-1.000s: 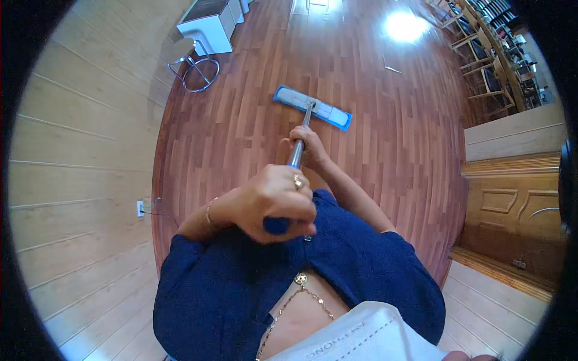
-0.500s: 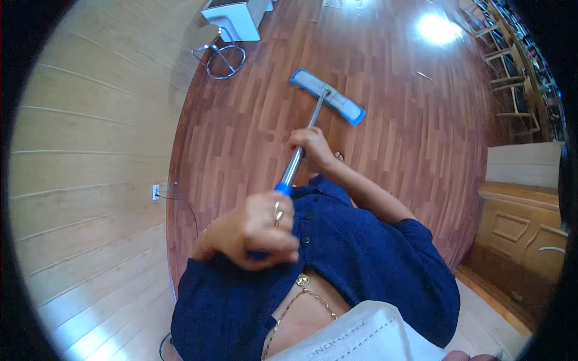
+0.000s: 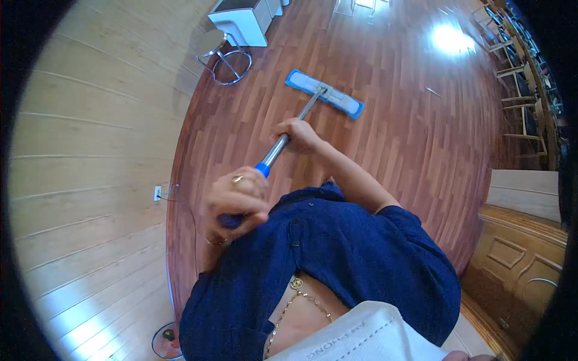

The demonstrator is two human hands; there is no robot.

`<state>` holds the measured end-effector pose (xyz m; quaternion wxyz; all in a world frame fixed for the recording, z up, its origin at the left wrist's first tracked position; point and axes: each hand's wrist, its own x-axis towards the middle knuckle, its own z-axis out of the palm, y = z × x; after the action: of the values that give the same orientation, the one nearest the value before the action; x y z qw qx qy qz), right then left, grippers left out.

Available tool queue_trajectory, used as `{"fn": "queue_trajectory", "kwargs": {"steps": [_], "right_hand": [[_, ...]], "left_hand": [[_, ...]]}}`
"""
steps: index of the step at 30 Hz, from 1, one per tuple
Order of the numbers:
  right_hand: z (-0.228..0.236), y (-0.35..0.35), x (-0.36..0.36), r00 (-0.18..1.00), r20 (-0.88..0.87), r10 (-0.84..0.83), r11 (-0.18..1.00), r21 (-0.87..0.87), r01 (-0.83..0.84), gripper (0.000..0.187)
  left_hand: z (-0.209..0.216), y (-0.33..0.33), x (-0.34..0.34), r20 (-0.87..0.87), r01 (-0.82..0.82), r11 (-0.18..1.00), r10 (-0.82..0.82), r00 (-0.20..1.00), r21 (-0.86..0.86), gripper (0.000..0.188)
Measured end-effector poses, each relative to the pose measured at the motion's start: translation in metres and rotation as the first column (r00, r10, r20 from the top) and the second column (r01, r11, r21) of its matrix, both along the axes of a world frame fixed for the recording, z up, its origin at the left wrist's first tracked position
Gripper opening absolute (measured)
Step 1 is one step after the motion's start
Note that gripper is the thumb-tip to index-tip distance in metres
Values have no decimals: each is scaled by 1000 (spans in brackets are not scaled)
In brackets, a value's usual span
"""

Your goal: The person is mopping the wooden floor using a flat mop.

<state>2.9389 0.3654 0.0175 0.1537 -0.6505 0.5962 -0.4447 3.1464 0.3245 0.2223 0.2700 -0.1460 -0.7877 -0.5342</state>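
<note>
A flat mop lies across the space before me, its wide white head (image 3: 341, 100) with a blue fringe resting on the wood floor. From its middle a metal pole (image 3: 275, 151) slants back toward my left side. My left hand (image 3: 238, 198), with a gold ring, is closed around the blue grip at the pole's upper end. Farther down, my right hand (image 3: 296, 133) wraps round the bare metal.
A round metal-legged stool (image 3: 232, 67) and a white cabinet (image 3: 242, 27) stand far left along the pale panelled wall (image 3: 78, 138). Wooden chairs (image 3: 522, 111) line the far right, with a wooden cabinet (image 3: 512, 253) nearer. A wall outlet (image 3: 158, 193) has a cable.
Both hands have moved left with the pole, the left one also away from my body. The mop head has turned slightly and shifted a little left.
</note>
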Motion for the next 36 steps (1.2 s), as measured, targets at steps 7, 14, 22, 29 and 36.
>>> {"fn": "queue_trajectory", "kwargs": {"steps": [7,14,22,29,36], "right_hand": [[-56,8,-128,993,-119,-26,998,-60,19,16],[2,65,-126,984,-57,-170,985,-29,168,12],[-5,58,-185,976,-15,-216,960,-184,210,13],[-65,46,-263,933,-44,-357,932,-84,353,27],[-32,32,-276,885,158,-438,890,-66,452,35]], "left_hand": [[-25,17,-103,234,138,977,-98,967,-162,12],[36,26,-140,212,327,921,-284,935,-213,14],[16,18,-195,102,255,960,-244,964,-112,11],[-52,28,-255,99,142,973,-125,987,-183,10],[-30,-8,-302,96,280,908,-263,960,-311,11]]}}
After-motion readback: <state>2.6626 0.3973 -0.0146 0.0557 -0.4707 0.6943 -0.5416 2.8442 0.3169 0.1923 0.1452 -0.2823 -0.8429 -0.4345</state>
